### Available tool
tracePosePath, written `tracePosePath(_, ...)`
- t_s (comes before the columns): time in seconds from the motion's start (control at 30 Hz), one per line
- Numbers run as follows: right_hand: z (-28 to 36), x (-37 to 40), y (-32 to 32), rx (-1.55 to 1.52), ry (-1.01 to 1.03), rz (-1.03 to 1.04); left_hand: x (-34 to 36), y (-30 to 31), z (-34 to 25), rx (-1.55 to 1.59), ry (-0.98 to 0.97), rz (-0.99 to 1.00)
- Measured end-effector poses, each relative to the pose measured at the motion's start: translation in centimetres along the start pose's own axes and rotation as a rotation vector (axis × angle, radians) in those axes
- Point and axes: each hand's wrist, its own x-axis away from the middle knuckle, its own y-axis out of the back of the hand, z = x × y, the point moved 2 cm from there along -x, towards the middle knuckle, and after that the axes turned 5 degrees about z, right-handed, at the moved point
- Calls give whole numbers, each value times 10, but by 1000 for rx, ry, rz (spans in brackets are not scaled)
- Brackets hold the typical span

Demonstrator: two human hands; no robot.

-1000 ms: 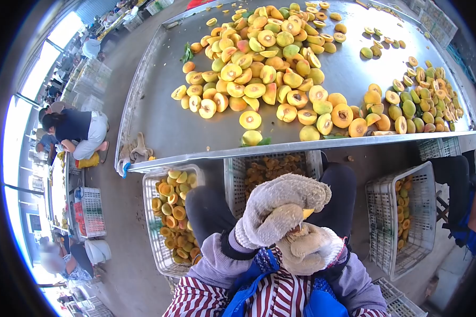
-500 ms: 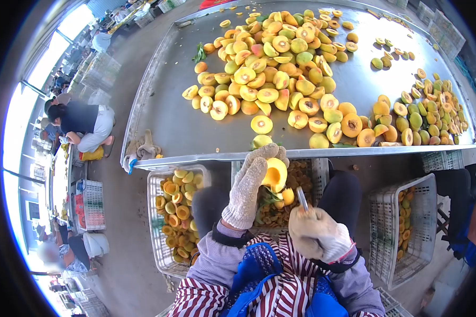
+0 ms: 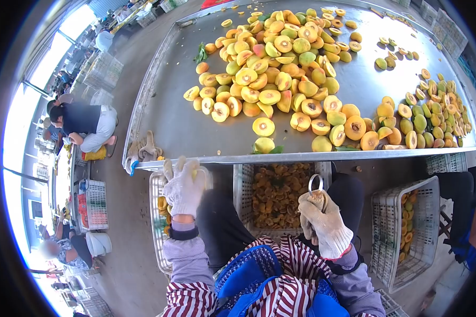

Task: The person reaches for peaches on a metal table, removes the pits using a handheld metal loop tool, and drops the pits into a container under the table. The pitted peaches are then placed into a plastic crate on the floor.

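Observation:
My left hand [image 3: 185,185], in a pale knit glove, is over the near-left crate [image 3: 155,203] of peach halves. Its fingers are spread, and I see no fruit in them; the fingertips are slightly blurred. In my gloved right hand [image 3: 325,222] is a pitting tool with a metal loop [image 3: 316,183] pointing up, its handle wrapped by the fingers. That hand is beside the middle crate [image 3: 243,193], which holds brownish-orange scraps [image 3: 282,195]. Beyond both hands, a heap of halved yellow peaches [image 3: 269,79] lies on the metal table [image 3: 180,111].
The table's raised front edge [image 3: 301,157] runs just past my hands. Used gloves [image 3: 145,148] lie on its left corner. A second peach pile [image 3: 433,113] is at the right. Another crate [image 3: 407,227] stands right of my knees. People work at the left, and a person sits at far right.
My left hand has moved left from the middle to the left crate, and the hollowed peach half it held is gone from it. My right hand shifted slightly right, turning the tool's loop into view.

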Motion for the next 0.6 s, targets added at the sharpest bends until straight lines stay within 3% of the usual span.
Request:
tracePosePath(0.03, -5, -3, -5, -64, 31, 24, -6, 3, -8, -4, 1, -7)
tracePosePath(0.1, -14, -10, -14, 51, 54, 98, -19, 10, -45, 357, -134, -67)
tracePosePath(0.17, -20, -12, -19, 163, 87, 164, -40, -2, -82, 655, -246, 122)
tracePosePath(0.23, -23, -14, -17, 252, 133, 144, -71, -25, -112, 410, -184, 349)
tracePosePath(0.33, -22, -14, -8, 348, 171, 89, -93, -62, -141, 150, -183, 400)
tracePosePath(0.47, -25, -13, -4, 392, 124, 54, -111, -67, -144, 198, -214, 532)
tracePosePath(0.57, -17, -16, 1, 391, 137, 35, -107, -68, -123, 1451, 53, 683)
tracePosePath(0.6, -17, -17, 1, 380, 127, 40, -94, -56, -124, 1448, 57, 692)
